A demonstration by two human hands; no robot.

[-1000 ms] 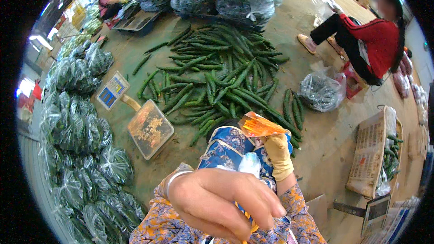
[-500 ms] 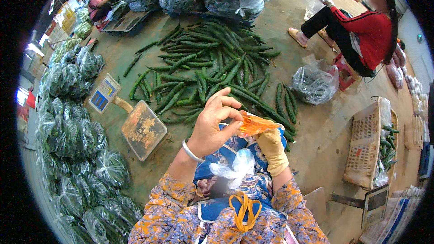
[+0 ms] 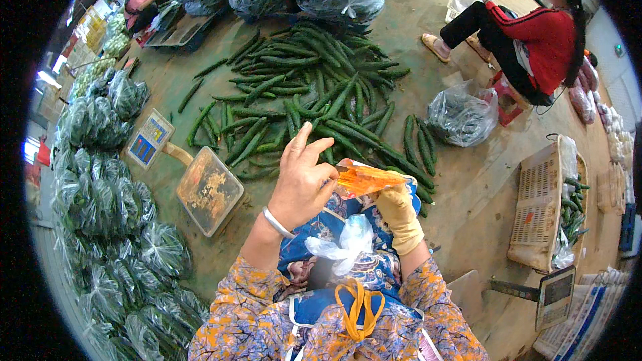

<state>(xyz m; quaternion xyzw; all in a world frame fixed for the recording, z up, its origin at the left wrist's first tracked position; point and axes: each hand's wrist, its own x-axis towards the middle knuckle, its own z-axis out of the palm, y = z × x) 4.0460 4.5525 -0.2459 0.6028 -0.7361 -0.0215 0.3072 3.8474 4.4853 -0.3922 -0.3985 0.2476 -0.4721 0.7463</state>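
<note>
My left hand (image 3: pixel 301 177) is bare, with a pale bangle at the wrist. Its thumb and forefinger are pinched at the left edge of a shiny orange plastic packet (image 3: pixel 366 179), the other fingers raised. My right hand (image 3: pixel 399 217), in a yellowish glove, grips the packet's right end; its fingertips are partly hidden. The packet is held above my blue patterned apron, where a knotted clear plastic bag (image 3: pixel 348 246) rests on my lap. Just beyond my hands, a large heap of cucumbers (image 3: pixel 301 80) is spread over the floor.
A scale with a stained pan (image 3: pixel 210 190) stands at left, beside stacked bagged cucumbers (image 3: pixel 110 207). At right are a clear bag of cucumbers (image 3: pixel 463 117), a plastic crate (image 3: pixel 535 207) and another scale (image 3: pixel 555 297). A person in red (image 3: pixel 535 40) sits at far right; another sits at far left.
Both hands and the packet have shifted slightly left in the view; the left hand's raised fingers have spread a little. The whole scene has shifted slightly as well.
</note>
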